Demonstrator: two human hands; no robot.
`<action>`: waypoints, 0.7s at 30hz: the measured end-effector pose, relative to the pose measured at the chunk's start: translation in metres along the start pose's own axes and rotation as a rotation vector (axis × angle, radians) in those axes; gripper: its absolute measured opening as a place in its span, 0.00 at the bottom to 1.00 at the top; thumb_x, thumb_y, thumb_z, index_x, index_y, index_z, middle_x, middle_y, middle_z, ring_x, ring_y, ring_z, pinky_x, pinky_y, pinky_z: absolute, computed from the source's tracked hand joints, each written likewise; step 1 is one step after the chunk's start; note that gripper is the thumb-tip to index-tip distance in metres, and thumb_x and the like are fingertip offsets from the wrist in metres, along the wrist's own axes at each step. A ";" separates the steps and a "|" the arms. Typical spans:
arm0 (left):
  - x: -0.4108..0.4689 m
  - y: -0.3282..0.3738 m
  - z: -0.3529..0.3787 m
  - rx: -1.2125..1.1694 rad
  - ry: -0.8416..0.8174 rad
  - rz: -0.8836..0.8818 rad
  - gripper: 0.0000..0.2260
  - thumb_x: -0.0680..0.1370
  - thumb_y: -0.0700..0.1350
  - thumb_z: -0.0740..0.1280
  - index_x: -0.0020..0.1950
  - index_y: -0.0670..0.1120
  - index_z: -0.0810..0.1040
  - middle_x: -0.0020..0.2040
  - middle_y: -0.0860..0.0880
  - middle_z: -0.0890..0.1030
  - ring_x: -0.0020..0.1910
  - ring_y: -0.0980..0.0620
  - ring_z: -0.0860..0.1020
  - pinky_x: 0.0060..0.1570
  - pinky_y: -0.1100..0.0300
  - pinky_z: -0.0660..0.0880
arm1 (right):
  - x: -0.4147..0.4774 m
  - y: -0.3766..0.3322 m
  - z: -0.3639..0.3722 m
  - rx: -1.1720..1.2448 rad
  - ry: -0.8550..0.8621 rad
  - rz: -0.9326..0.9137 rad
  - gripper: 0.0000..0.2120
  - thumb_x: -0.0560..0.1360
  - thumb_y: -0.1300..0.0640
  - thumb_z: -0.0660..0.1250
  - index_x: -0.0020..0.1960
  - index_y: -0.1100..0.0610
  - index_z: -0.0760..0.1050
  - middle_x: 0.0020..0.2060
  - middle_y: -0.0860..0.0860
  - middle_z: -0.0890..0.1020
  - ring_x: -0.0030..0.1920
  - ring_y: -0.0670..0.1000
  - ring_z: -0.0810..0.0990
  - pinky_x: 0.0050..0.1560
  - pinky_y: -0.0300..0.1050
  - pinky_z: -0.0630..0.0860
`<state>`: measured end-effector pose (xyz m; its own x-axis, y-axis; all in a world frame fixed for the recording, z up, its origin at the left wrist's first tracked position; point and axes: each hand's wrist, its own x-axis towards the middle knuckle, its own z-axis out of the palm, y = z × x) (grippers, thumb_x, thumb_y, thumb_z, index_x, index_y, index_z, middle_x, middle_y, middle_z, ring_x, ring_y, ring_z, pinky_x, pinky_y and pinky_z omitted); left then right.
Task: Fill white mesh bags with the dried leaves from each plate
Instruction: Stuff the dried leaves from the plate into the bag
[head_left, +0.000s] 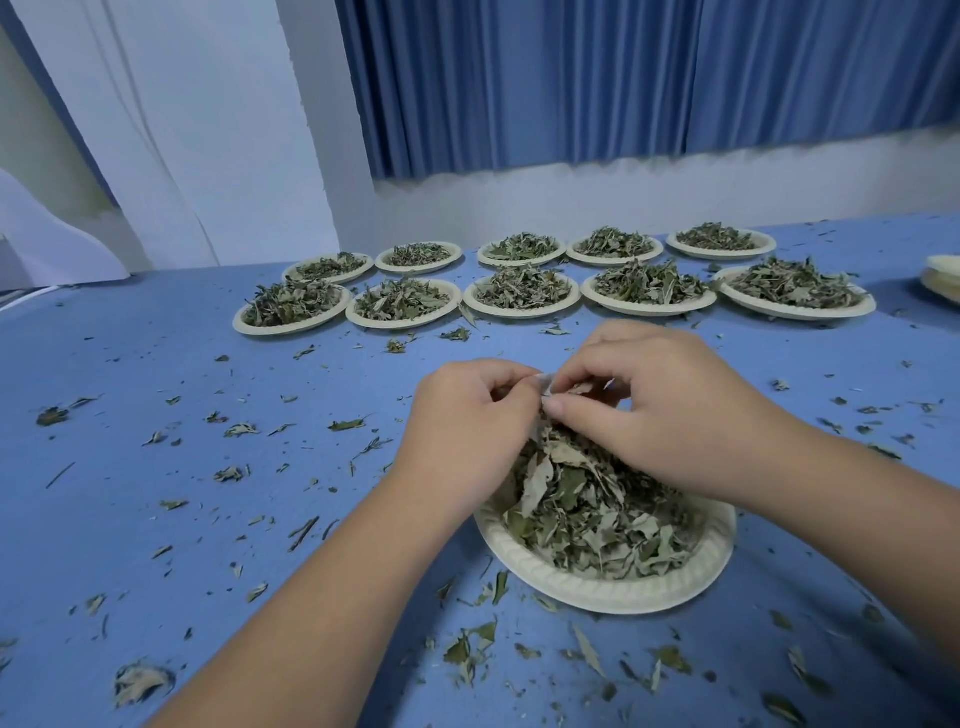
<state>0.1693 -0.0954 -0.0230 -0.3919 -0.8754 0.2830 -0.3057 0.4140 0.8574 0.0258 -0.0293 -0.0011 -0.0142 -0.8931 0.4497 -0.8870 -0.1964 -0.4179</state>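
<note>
A white paper plate (597, 590) heaped with dried green leaves (597, 514) sits in front of me on the blue table. Above its far edge my left hand (467, 415) and my right hand (660, 410) meet. Both pinch the top of a white mesh bag (544, 382), of which only a small pale strip shows between the fingertips. Leaves crowd right under the fingers, and the rest of the bag is hidden behind my hands and the leaf pile.
Two rows of several leaf-filled paper plates (522, 296) stand at the back of the table. A stack of empty plates (943, 278) peeks in at the right edge. Leaf crumbs (239, 431) litter the blue tabletop all around. Blue curtains hang behind.
</note>
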 end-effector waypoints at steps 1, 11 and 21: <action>0.000 0.000 0.000 -0.011 -0.001 -0.006 0.09 0.78 0.46 0.67 0.42 0.53 0.86 0.30 0.60 0.81 0.30 0.63 0.76 0.33 0.65 0.73 | -0.001 -0.002 -0.002 -0.002 -0.048 0.005 0.17 0.70 0.40 0.62 0.49 0.48 0.82 0.43 0.44 0.77 0.45 0.42 0.75 0.49 0.44 0.73; 0.001 0.000 -0.004 0.014 0.007 -0.004 0.14 0.78 0.45 0.65 0.35 0.56 0.82 0.26 0.57 0.79 0.23 0.61 0.69 0.23 0.68 0.66 | -0.018 -0.018 0.005 -0.405 -0.192 0.002 0.43 0.57 0.17 0.46 0.65 0.38 0.62 0.52 0.42 0.66 0.46 0.45 0.71 0.37 0.42 0.64; 0.000 -0.001 -0.005 0.015 0.004 0.001 0.17 0.78 0.45 0.66 0.29 0.52 0.80 0.24 0.55 0.76 0.21 0.59 0.66 0.23 0.69 0.63 | -0.013 -0.013 0.001 -0.189 -0.248 0.100 0.32 0.64 0.33 0.59 0.67 0.40 0.64 0.50 0.38 0.64 0.46 0.39 0.73 0.49 0.44 0.76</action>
<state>0.1737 -0.0971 -0.0213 -0.3888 -0.8758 0.2860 -0.3182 0.4190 0.8504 0.0381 -0.0160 -0.0025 -0.0129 -0.9801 0.1979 -0.9571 -0.0451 -0.2861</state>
